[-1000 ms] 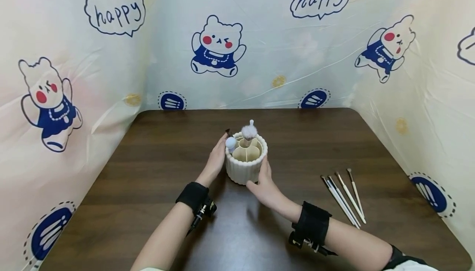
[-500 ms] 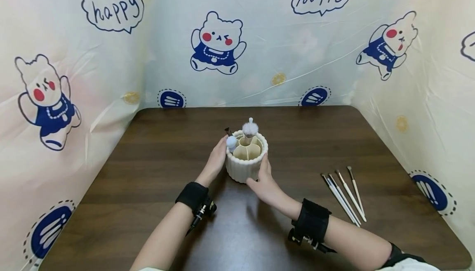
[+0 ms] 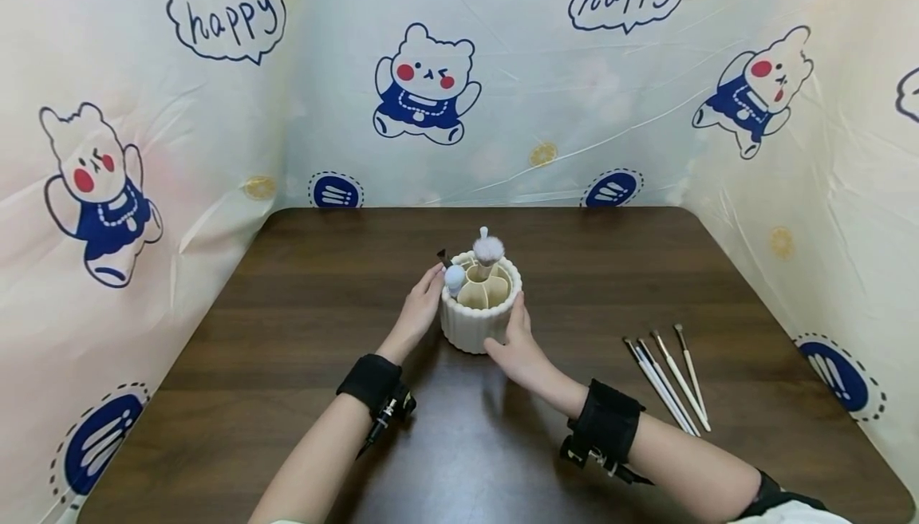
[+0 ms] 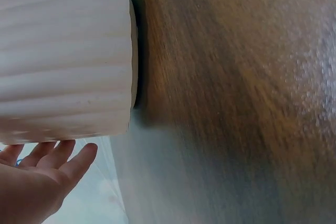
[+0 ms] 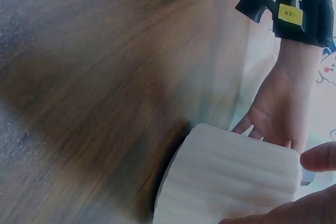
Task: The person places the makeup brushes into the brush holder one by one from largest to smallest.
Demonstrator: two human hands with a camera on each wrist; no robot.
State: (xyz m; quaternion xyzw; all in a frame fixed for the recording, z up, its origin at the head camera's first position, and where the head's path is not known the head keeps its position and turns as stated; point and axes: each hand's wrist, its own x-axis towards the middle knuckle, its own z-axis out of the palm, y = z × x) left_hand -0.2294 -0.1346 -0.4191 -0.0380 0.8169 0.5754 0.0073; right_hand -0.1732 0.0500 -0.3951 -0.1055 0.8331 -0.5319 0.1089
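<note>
A white, ribbed brush holder point(image 3: 470, 328) with a scalloped rim and cream dividers stands between my hands near the middle of the table. A fluffy pale makeup brush point(image 3: 488, 250), a small light-blue ball-shaped tip point(image 3: 455, 277) and a dark brush tip point(image 3: 442, 255) stick up out of it. My left hand point(image 3: 420, 309) rests on its left side with fairly straight fingers, clearly visible in the left wrist view. My right hand point(image 3: 518, 348) touches the right side, fingers extended along the wall and thumb spread toward the front. The holder hides part of the left fingertips.
Several slim makeup brushes point(image 3: 669, 384) with pale handles lie side by side at right on the brown wooden table point(image 3: 301, 285). A printed cloth curtain point(image 3: 502, 149) surrounds the back and sides. Both wrists wear black bands point(image 3: 606, 424) carrying small cameras.
The holder appears turned slightly between my hands: the blue ball tip has shifted a little right relative to the rim, the dark tip a little left. The loose brushes lie as before.
</note>
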